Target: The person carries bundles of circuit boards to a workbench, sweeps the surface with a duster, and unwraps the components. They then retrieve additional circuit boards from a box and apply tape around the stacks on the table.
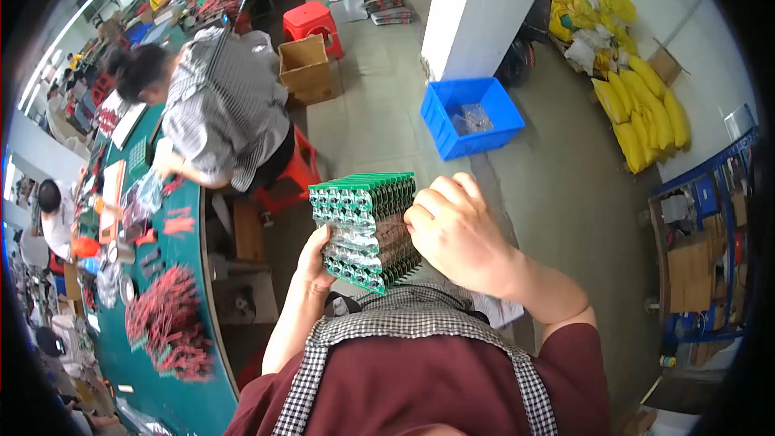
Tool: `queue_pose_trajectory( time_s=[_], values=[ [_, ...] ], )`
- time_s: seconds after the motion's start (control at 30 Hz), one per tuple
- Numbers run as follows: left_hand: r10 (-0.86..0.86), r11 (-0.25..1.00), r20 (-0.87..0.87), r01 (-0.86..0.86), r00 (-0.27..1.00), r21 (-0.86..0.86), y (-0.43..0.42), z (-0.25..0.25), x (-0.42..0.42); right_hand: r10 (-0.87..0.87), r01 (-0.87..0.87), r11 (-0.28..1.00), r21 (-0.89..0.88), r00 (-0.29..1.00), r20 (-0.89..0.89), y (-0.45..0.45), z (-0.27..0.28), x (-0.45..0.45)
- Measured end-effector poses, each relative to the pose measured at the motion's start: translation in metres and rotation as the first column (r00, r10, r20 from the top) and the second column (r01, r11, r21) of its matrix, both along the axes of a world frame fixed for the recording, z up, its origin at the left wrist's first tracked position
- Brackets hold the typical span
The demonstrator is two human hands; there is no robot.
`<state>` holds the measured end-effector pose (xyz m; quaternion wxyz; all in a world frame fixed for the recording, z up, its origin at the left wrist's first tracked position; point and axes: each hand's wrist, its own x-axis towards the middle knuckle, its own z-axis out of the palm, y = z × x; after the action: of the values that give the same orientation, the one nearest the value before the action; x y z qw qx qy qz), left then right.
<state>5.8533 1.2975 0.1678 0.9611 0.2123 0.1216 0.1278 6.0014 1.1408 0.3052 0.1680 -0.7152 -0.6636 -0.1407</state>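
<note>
A thick stack of green circuit boards [343,199] is held up in front of my chest. My left hand [313,262] is closed on its left side, with the thumb showing and the other fingers hidden behind the boards. A clear, shiny band [349,237] wraps around the stack's middle and looks brownish on the right face. My right hand [462,236] is at the stack's right side, its fingers curled and fingertips against or very near the band. What those fingertips pinch, if anything, is hidden.
Left of me a green workbench [190,400] bears a pile of red wired parts [169,323]. A co-worker [222,93] sits there on a red stool [292,182]. Ahead are a blue bin [440,133], a cardboard box [307,73] and a white pillar [464,16]. A shelf rack [702,250] stands right.
</note>
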Motion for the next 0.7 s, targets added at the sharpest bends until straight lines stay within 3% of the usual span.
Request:
queue_pose_trajectory(
  time_s=[0.03,0.1,0.17,0.27,0.4,0.53,0.63,0.7],
  values=[
    [-0.004,0.999,-0.001,0.004,1.0,0.049,0.021,-0.002,0.03,0.023,-0.023,1.0,0.01,0.999,-0.038,0.022,-0.002,0.035],
    [-0.042,0.998,-0.012,0.042,0.999,-0.044,0.064,-0.005,0.1,0.073,-0.072,0.997,0.012,0.987,-0.146,0.067,-0.004,0.106],
    [0.068,0.995,-0.066,-0.072,0.996,-0.064,0.102,0.004,0.16,0.094,-0.078,0.994,0.071,0.963,-0.251,0.111,0.001,0.168],
    [0.134,0.983,-0.037,-0.138,0.99,-0.121,0.162,0.02,0.236,0.198,-0.162,0.98,0.114,0.835,-0.514,0.185,0.015,0.26],
    [0.222,0.948,-0.093,-0.237,0.971,-0.211,0.239,0.029,0.323,0.23,-0.251,0.965,0.077,0.669,-0.706,0.287,0.012,0.367],
    [0.301,0.916,-0.175,-0.335,0.937,-0.221,0.336,0.013,0.413,0.002,-0.367,0.922,-0.124,0.326,-0.945,0.393,0.002,0.466],
    [0.312,0.904,-0.221,-0.36,0.924,-0.229,0.418,-0.01,0.486,-0.048,-0.454,0.889,-0.065,0.049,-0.998,0.476,-0.023,0.546],
    [0.274,0.921,-0.206,-0.318,0.939,-0.224,0.475,-0.003,0.542,-0.052,-0.526,0.849,-0.049,0.009,-0.999,0.529,-0.017,0.605]
  ],
)
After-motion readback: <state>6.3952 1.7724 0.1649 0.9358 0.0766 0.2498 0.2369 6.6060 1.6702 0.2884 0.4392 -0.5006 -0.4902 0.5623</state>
